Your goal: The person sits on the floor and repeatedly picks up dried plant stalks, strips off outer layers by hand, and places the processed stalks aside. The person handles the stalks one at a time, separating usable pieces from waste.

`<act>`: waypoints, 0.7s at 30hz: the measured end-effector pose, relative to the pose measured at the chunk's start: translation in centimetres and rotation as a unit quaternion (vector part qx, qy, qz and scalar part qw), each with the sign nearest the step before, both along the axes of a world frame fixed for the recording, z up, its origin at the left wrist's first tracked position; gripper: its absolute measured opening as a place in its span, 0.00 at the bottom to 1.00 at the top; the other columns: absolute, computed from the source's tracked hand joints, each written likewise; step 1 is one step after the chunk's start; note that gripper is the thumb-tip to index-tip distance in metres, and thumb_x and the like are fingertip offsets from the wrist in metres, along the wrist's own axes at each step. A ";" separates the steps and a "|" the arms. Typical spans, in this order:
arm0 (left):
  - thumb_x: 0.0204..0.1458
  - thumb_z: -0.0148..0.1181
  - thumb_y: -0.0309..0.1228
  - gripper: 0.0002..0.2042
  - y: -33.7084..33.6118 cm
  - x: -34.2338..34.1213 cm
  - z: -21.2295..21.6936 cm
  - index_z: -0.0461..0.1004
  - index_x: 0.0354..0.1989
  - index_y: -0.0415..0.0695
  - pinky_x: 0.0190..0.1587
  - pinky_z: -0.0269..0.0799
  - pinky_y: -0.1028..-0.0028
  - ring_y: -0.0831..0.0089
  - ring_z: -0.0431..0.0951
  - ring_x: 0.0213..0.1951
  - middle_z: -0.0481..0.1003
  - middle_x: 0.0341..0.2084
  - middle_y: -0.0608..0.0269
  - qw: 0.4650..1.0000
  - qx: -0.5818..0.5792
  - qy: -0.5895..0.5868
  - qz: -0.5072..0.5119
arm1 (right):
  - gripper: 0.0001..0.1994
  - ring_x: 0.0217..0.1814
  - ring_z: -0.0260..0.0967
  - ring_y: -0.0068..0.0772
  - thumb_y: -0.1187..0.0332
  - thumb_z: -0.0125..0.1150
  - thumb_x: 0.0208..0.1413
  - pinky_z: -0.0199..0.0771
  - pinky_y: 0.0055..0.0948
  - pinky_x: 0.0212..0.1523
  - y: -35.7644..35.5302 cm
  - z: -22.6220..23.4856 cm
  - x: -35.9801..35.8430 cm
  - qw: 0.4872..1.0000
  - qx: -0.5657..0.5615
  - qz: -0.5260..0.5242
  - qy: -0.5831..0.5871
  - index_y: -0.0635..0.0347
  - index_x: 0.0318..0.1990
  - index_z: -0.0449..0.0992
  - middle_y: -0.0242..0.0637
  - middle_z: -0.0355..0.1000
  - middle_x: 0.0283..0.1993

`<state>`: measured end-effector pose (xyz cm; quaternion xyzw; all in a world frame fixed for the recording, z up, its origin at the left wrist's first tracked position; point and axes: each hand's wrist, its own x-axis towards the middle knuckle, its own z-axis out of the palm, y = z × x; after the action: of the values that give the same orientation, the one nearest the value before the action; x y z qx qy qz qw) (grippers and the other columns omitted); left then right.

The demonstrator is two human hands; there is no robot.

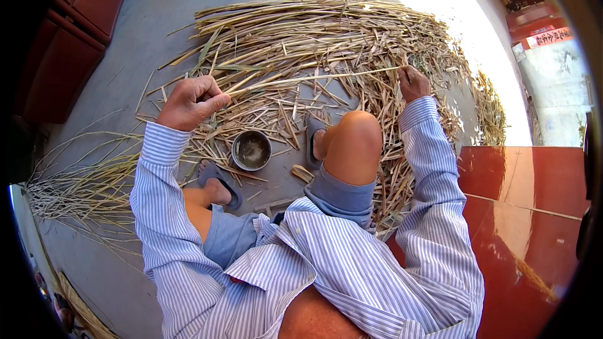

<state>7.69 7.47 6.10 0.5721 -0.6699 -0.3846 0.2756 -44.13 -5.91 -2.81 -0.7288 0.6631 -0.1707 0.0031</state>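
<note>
Between my two raised hands a thin, pale straw stalk (320,77) is stretched nearly level. My left hand (191,102) is closed in a pinch on its left end. The other end sits in the closed fingers of my right hand (414,83), arm reached out to the right. Below and beyond the stalk lies a wide heap of dry stalks (301,31) with loose husks and short broken pieces. A dark round bowl (251,150) holding what looks like liquid stands on the floor between my feet, nearer the left one.
At the left a fanned bundle of thin stalks (75,198) lies on the grey floor (151,19). Dark red furniture (78,44) stands at the upper left. A glossy red surface (527,213) is close on my right. More straw (490,110) lies by the sunlit strip.
</note>
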 end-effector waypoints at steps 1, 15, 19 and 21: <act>0.52 0.66 0.30 0.11 0.1 0.1 -0.1 0.73 0.25 0.38 0.19 0.55 0.77 0.85 0.60 0.18 0.65 0.13 0.71 1.000 0.000 -0.001 0.000 | 0.14 0.36 0.78 0.44 0.55 0.55 0.60 0.76 0.40 0.39 0.4 0.2 0.6 1.000 0.014 -0.026 0.008 0.53 0.41 0.79 0.46 0.78 0.34; 0.53 0.65 0.30 0.09 -0.2 -0.8 -1.1 0.74 0.27 0.38 0.22 0.61 0.73 0.79 0.66 0.19 0.69 0.16 0.64 0.991 -0.134 0.010 0.015 | 0.19 0.57 0.72 0.47 0.60 0.62 0.52 0.73 0.42 0.56 0.7 -4.8 -23.2 0.865 0.298 -0.366 0.168 0.51 0.52 0.75 0.47 0.73 0.55; 0.53 0.64 0.35 0.10 0.8 -0.3 -1.7 0.76 0.30 0.40 0.25 0.65 0.69 0.67 0.72 0.21 0.72 0.20 0.58 0.973 -0.228 -0.030 0.015 | 0.32 0.50 0.74 0.53 0.59 0.71 0.47 0.74 0.46 0.49 0.1 -3.6 -10.5 0.952 0.283 -0.073 0.087 0.65 0.58 0.69 0.52 0.73 0.54; 0.53 0.59 0.44 0.15 0.6 -0.9 -2.3 0.75 0.29 0.43 0.29 0.68 0.60 0.56 0.76 0.26 0.73 0.21 0.54 0.973 -0.219 -0.071 -0.007 | 0.31 0.43 0.76 0.34 0.62 0.68 0.53 0.74 0.26 0.36 -0.2 -3.2 -0.3 0.912 0.273 -0.006 -0.305 0.67 0.61 0.66 0.43 0.73 0.55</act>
<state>6.83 8.11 3.80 0.5194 -0.7596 -0.1886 0.3431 -44.44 -6.14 -6.03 -0.6084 0.6547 -0.1965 0.4033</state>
